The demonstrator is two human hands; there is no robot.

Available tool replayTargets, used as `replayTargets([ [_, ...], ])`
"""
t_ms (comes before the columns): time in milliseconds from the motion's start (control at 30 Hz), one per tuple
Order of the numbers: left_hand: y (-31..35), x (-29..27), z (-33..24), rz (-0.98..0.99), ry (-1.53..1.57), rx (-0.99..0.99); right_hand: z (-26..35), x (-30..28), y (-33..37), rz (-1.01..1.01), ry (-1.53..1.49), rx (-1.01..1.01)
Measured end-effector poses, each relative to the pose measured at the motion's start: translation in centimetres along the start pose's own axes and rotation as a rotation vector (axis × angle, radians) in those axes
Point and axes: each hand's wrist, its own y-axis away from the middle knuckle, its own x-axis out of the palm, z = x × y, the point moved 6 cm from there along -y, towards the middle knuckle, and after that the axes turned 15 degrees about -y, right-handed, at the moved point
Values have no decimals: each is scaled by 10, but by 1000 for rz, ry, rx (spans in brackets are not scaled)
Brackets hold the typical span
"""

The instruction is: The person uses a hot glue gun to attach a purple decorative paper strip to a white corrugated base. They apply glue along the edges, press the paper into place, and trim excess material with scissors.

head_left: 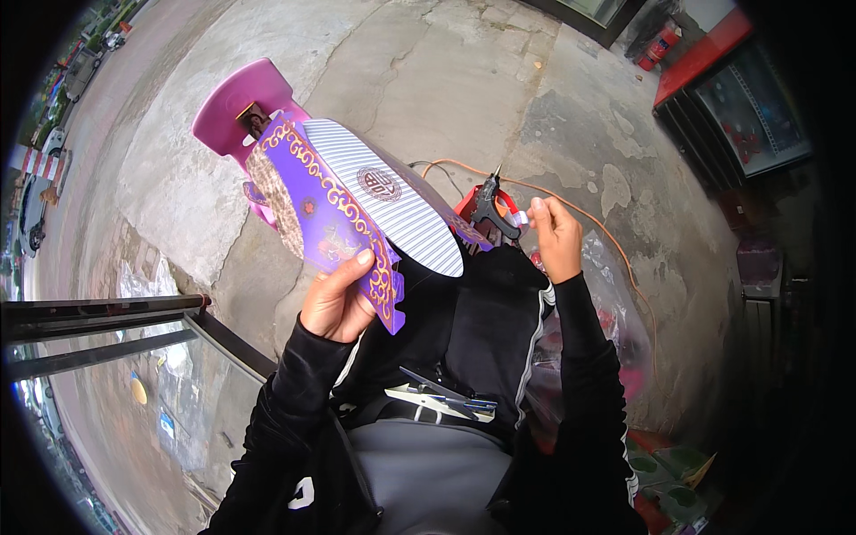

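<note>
My left hand pinches the near end of a purple card piece with gold scrollwork along its edges. An oval panel with blue and white stripes and a dark round emblem lies along this piece, reaching over my lap. On the right, my right hand is closed at the fingertips beside a black glue gun with its nozzle up. A small pale bit shows by those fingers; whether they grip it is unclear. Behind the card piece stands a pink plastic stool, partly hidden.
Across my lap lie a white flat piece and a dark slim tool. An orange cord curves over the concrete floor. A clear plastic bag sits right of my legs. At left is a glass door frame; a red-topped cooler stands far right.
</note>
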Motion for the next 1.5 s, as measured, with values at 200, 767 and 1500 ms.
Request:
replayTargets([
  [200, -5, 25, -11, 191, 44, -15, 106, 79, 107, 967, -1012, 825],
  [767, 6, 38, -17, 106, -323, -56, 132, 96, 78, 282, -1136, 486],
  [1500, 14, 51, 1, 79, -197, -9, 128, 97, 87, 308, -1228, 600],
])
